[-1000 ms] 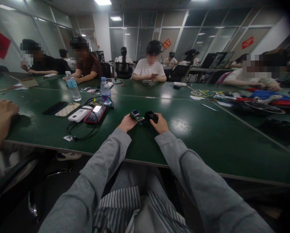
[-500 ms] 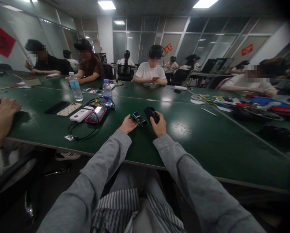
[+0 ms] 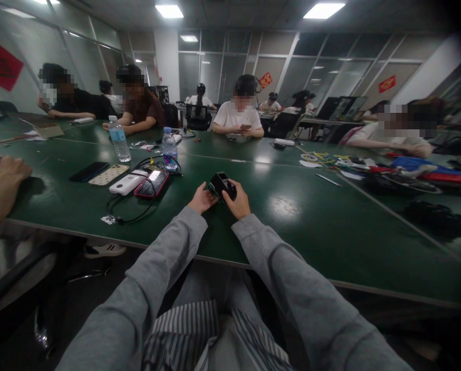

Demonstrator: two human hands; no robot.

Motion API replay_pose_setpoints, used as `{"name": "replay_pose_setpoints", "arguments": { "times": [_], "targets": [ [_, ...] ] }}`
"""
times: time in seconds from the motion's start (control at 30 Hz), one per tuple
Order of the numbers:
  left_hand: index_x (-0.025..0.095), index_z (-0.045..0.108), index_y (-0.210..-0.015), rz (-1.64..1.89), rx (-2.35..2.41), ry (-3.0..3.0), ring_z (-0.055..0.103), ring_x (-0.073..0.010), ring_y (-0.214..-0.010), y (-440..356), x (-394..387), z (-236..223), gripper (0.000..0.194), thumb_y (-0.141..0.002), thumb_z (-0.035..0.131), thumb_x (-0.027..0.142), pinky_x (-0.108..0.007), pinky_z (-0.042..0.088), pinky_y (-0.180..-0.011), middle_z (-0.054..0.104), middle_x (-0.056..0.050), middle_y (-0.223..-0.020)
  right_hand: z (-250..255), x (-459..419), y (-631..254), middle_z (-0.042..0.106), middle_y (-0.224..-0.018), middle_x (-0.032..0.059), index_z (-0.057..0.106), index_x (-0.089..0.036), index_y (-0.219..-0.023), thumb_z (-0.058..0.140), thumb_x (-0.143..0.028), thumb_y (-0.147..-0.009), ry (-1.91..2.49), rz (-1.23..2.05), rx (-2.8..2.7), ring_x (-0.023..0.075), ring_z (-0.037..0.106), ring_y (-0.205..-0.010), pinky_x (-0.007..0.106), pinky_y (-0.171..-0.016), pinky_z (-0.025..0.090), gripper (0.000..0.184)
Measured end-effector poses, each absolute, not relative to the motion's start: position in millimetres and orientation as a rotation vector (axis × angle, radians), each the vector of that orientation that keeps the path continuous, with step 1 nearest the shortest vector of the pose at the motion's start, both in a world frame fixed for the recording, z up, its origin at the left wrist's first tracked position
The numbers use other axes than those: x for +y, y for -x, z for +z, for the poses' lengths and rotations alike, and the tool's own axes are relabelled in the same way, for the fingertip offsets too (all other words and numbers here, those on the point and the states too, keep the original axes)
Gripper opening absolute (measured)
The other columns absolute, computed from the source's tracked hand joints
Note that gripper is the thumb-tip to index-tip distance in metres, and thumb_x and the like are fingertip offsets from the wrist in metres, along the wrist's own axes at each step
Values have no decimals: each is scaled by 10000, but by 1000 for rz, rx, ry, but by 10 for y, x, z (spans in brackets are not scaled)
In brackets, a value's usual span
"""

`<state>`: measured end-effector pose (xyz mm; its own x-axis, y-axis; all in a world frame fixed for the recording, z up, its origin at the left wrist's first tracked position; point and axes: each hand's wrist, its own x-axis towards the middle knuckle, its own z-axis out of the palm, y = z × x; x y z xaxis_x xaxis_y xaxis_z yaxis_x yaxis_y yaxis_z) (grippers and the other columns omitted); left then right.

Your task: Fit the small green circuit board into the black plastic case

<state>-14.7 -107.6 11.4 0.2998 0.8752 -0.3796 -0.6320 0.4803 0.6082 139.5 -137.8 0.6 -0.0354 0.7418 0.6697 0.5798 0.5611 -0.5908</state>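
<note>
My right hand [image 3: 237, 204] is closed around a small black box-shaped part [image 3: 221, 184], held tilted just above the green table [image 3: 292, 216]. My left hand [image 3: 200, 200] rests on the table right beside it, fingers curled at a small circuit board that the black part now mostly hides. Both hands meet in the middle of the view, a little beyond the table's near edge. Grey sleeves cover both my arms.
Left of my hands lie a red-cased phone [image 3: 152, 184], a white power bank [image 3: 127, 183], two more phones [image 3: 106, 174] and a black cable [image 3: 132, 214]. Two water bottles [image 3: 119, 139] stand further back. Another person's hand [image 3: 6, 170] rests at the far left. Several people sit around the table; clutter lies at the right [image 3: 400, 172].
My right hand lifted the black part off the table, tilted it and brought it left over the circuit board. My left hand stayed at the board.
</note>
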Motion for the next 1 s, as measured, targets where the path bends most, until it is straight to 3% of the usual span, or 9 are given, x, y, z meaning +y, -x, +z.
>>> {"name": "replay_pose_setpoints", "arguments": {
  "times": [0.2,0.4,0.6,0.83,1.0],
  "targets": [
    [154,578,-887,1037,787,-360,575,-173,-625,139,-1116,165,413,-964,370,503,-272,476,-616,573,-58,-658,-63,-1332,-1403,587,-1271,138,483,-196,-1294,552,-431,-862,1085,155,-1817,276,558,-1197,472,-1052,440,496],
    [112,612,-921,1060,753,-354,617,-176,-657,131,-1141,206,435,-933,468,522,-285,501,-684,613,-67,-665,-206,-1230,-1412,552,-1309,147,436,-204,-1334,591,-420,-836,1081,220,-1910,294,536,-1227,509,-1071,420,565],
    [124,641,-907,1139,806,-434,618,-117,-612,100,-1086,156,110,-864,656,225,-219,474,-622,647,-30,-672,-230,-1222,-1397,497,-1353,177,397,-181,-1357,585,-565,-832,1002,310,-1920,308,495,-1271,512,-1103,382,677],
    [141,656,-897,1085,804,-490,627,-111,-622,72,-1107,164,67,-856,647,193,-217,482,-631,650,-24,-681,-302,-1070,-1502,614,-1101,105,472,-219,-1216,562,-715,-768,1131,710,-1547,251,602,-1071,462,-971,497,674],
    [138,643,-837,1042,768,-532,641,-114,-656,57,-1151,199,22,-840,648,159,-225,499,-653,671,-30,-728,-289,-1021,-1556,644,-970,63,515,-223,-1115,671,-638,-704,1149,1009,-1317,227,642,-947,413,-836,557,605]
  ]
}}
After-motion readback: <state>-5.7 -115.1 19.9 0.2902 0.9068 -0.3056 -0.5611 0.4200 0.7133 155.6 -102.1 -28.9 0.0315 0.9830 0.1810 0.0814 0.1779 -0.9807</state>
